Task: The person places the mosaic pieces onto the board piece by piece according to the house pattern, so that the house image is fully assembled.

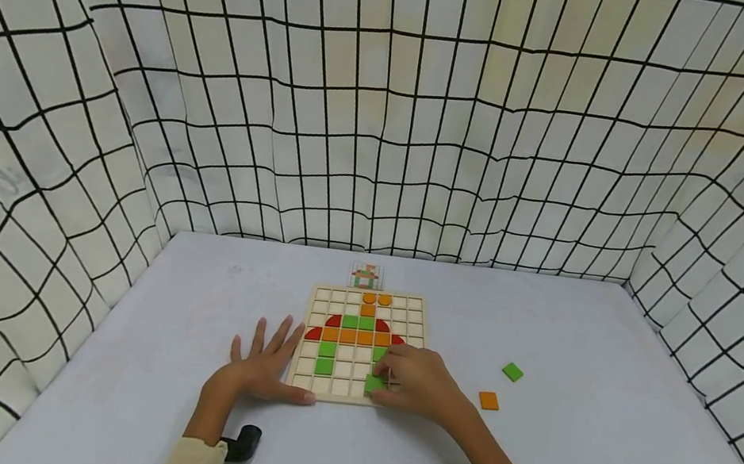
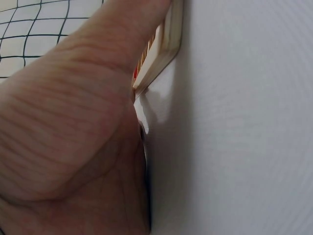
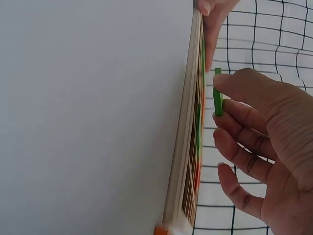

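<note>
Between thumb and fingertips my right hand (image 1: pixel 422 382) pinches a green square tile (image 1: pixel 373 385) over the near right part of a wooden grid board (image 1: pixel 347 400). In the right wrist view the green tile (image 3: pixel 218 95) is edge-on, a little above the board's surface. My left hand (image 1: pixel 261 369) lies at the board's left side with fingers spread, its thumb along the near left corner. Set in the grid are orange tiles (image 1: pixel 347 336), green tiles (image 1: pixel 327 349), red curved pieces (image 1: pixel 333 321) and orange rounded pieces (image 1: pixel 385 300). My right fingers hide part of the board's right side.
A loose green tile (image 1: pixel 513 372) and a loose orange tile (image 1: pixel 489 400) lie on the white table (image 1: pixel 574 423) to the right. Behind the board is a small pattern card (image 1: pixel 366 275). White walls with a black net (image 1: pixel 421 143) enclose the table's back and sides.
</note>
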Tool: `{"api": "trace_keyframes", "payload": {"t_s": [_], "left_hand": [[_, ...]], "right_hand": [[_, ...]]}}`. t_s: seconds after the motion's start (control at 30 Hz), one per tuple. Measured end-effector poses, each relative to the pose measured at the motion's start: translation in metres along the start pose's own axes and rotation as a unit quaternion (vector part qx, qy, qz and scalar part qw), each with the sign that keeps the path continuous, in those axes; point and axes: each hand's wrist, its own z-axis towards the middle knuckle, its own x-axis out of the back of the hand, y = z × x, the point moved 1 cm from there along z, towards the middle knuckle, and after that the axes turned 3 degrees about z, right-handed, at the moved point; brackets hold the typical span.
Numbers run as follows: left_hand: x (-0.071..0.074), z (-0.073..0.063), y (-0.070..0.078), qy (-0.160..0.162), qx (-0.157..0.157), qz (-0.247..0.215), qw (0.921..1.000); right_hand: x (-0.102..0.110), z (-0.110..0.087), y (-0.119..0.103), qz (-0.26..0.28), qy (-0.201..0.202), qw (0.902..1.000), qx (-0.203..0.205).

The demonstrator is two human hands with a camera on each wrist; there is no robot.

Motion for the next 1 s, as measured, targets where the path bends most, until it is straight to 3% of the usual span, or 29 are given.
{"api": "trace_keyframes", "payload": {"t_s": [0.5, 1.0], "left_hand": [[0.003, -0.005, 0.003, 0.005, 0.002, 0.015, 0.9999], [0.001, -0.002, 0.001, 0.002, -0.001, 0.012, 0.9999]], "right_hand": [[-0.018, 0.037, -0.038, -0.005, -0.018, 0.9983, 0.054], [-0.022, 0.047, -0.055, -0.013, -0.058, 0.9977, 0.033]]}}
